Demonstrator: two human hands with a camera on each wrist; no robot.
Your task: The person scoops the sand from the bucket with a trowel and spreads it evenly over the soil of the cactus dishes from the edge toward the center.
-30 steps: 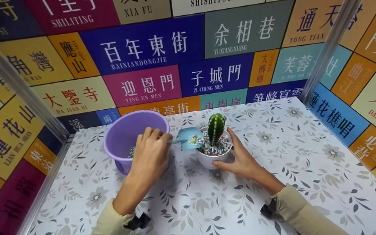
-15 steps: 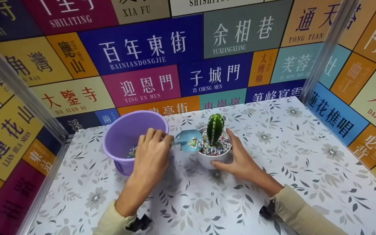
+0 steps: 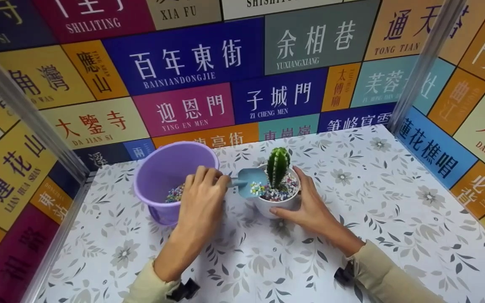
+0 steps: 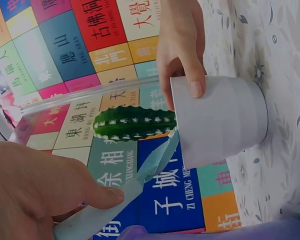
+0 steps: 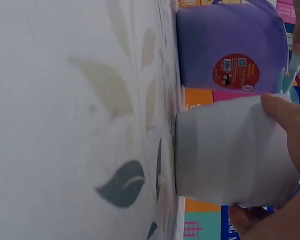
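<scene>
My left hand grips the handle of a light blue scoop, also seen in the left wrist view. Small coloured pebbles lie on the scoop's blade, whose tip reaches over the left rim of a white pot. In that pot a green ribbed cactus stands upright among multicoloured pebbles. My right hand holds the pot from its right side, thumb at the front and fingers behind. The right wrist view shows the pot standing on the table.
A purple bucket with more coloured pebbles inside stands left of the pot, partly behind my left hand. The table has a white cloth with leaf and flower print. Colourful sign-patterned panels enclose the back and sides.
My left hand has moved slightly right, bringing the scoop from beside the pot to over its rim. The pebbles have shifted towards the scoop's tip. The right hand keeps its hold.
</scene>
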